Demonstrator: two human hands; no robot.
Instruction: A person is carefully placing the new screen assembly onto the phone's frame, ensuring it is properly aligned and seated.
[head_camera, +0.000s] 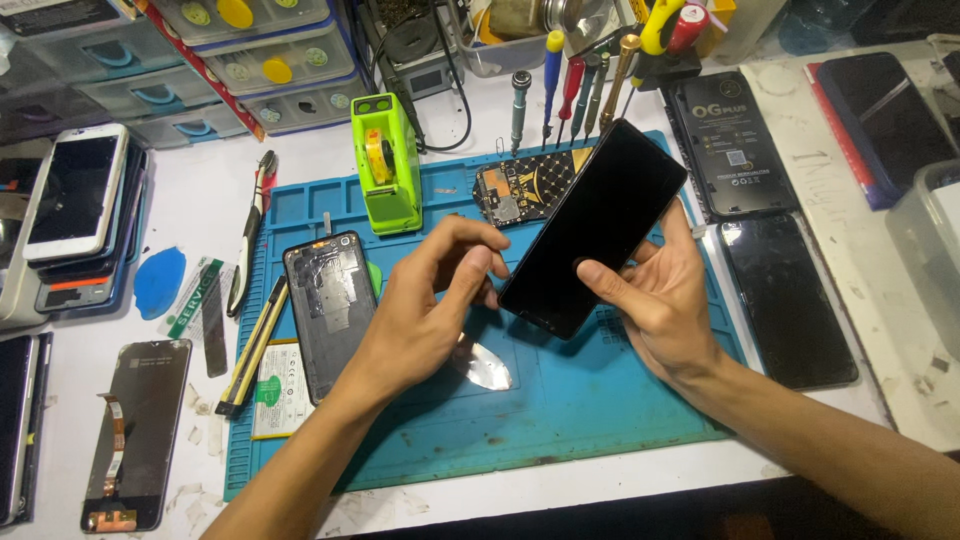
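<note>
**Both hands working a black phone above the repair mat**

The right hand (655, 300) is gripping the black phone (595, 228) by its lower end, thumb pressing on the dark glass face, fingers wrapping behind it. The phone is tilting up and away from this hand, clear of the surface below. The left hand (440, 295) is closing on the phone's lower left edge, with its fingertips curling together against that corner; whether a small tool is pinched between them cannot be told.

Directly under the left hand, a thin metal pry blade (487, 367) is lying on the blue mat (560, 420). Just beyond the left wrist, an opened phone frame (330, 310) is resting face-down on the mat, and past it a pair of yellow-black tweezers (255, 345) is lying at the mat's edge. Behind the held phone, a circuit board (520, 190) is sitting on the mat, with a green tape dispenser (385, 160) beside it. Farther behind, screwdrivers (570, 85) are standing in a row. Outside the right hand, a loose black screen panel (785, 300) is lying on the white desk (200, 200).
</note>
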